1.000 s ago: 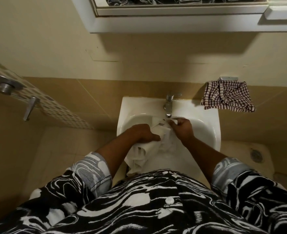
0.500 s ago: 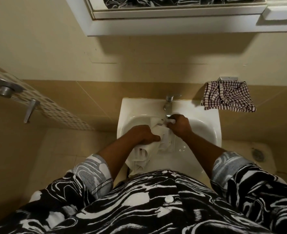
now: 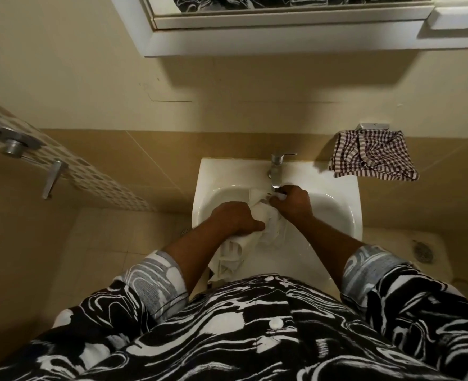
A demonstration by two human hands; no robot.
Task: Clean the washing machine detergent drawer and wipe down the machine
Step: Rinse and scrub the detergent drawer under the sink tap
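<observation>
A white detergent drawer (image 3: 228,253) lies tilted in the white sink (image 3: 337,215), its near end sticking out over the front rim. My left hand (image 3: 235,218) grips the drawer from above at its middle. My right hand (image 3: 293,202) is curled on the drawer's far end, right under the tap spout (image 3: 276,184), with a small white piece showing between its fingers. A crumpled white mass (image 3: 272,229) sits between the two hands; whether it is cloth or part of the drawer I cannot tell. The washing machine is out of view.
A checked cloth (image 3: 373,155) hangs on the wall right of the sink. A white mirror cabinet (image 3: 282,37) juts out overhead. A metal shower handle (image 3: 51,177) sits on the left wall. Floor drains (image 3: 422,251) lie beside the sink.
My right hand has crept slightly up toward the tap spout. My left hand keeps its grip on the drawer in the same place.
</observation>
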